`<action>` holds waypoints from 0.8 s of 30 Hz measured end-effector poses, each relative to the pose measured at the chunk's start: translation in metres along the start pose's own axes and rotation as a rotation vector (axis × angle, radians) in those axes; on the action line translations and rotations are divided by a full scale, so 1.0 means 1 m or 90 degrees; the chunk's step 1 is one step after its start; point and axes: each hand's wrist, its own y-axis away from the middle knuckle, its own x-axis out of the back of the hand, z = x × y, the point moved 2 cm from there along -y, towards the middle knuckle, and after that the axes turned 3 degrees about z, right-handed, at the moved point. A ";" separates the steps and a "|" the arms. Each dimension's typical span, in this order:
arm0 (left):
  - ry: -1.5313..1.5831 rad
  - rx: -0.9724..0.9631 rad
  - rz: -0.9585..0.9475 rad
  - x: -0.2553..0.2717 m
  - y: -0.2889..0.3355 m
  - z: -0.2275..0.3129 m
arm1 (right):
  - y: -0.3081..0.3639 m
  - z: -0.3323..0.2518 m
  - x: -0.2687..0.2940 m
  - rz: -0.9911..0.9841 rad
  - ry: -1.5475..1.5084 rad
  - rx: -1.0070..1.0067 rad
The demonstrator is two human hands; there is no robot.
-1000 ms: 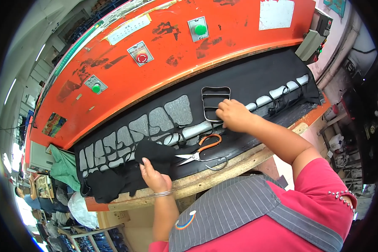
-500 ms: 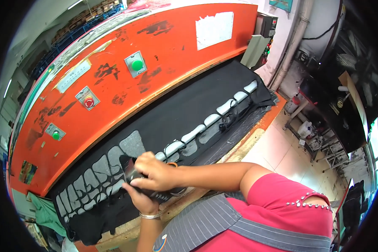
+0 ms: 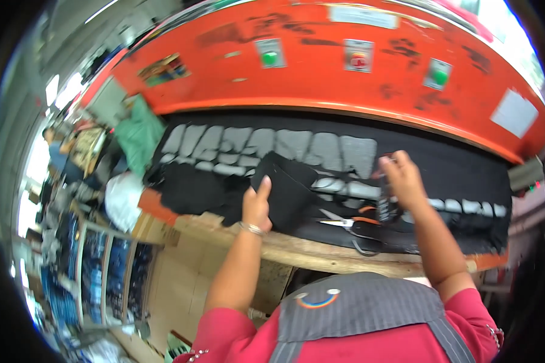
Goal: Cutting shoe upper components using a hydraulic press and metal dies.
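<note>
My left hand grips the edge of a flat black fabric piece, its thumb on top, over the front of the work table. To the right, my right hand is closed on a narrow dark piece with light marks that hangs below the fingers; motion blurs it and its exact kind does not show. Between the hands lies a pair of scissors with orange-and-black handles, blades partly apart. Behind them, several grey flat shaped pieces lie in a row on black cloth.
An orange machine body with green and red buttons rises behind the table. More bunched black fabric lies at the left. A wooden edge runs along the front. A green cloth, a white bag and a shelf rack stand left.
My view has swung left along the machine. My hands, together before on a black piece, are now apart: the left on black fabric, the right out to the right. The scissors now show.
</note>
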 end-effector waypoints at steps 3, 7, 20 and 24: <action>-0.375 -0.098 0.186 0.089 -0.067 0.050 | -0.057 0.023 0.009 0.055 0.168 0.068; -1.046 -0.247 0.243 0.138 -0.084 0.103 | -0.109 0.030 0.009 0.063 0.478 0.076; -0.757 -0.615 -0.318 -0.175 -0.020 -0.086 | -0.118 0.048 0.016 0.088 0.378 0.276; -0.787 -0.670 -0.279 -0.180 -0.025 -0.118 | -0.076 0.110 0.063 -0.014 0.465 0.255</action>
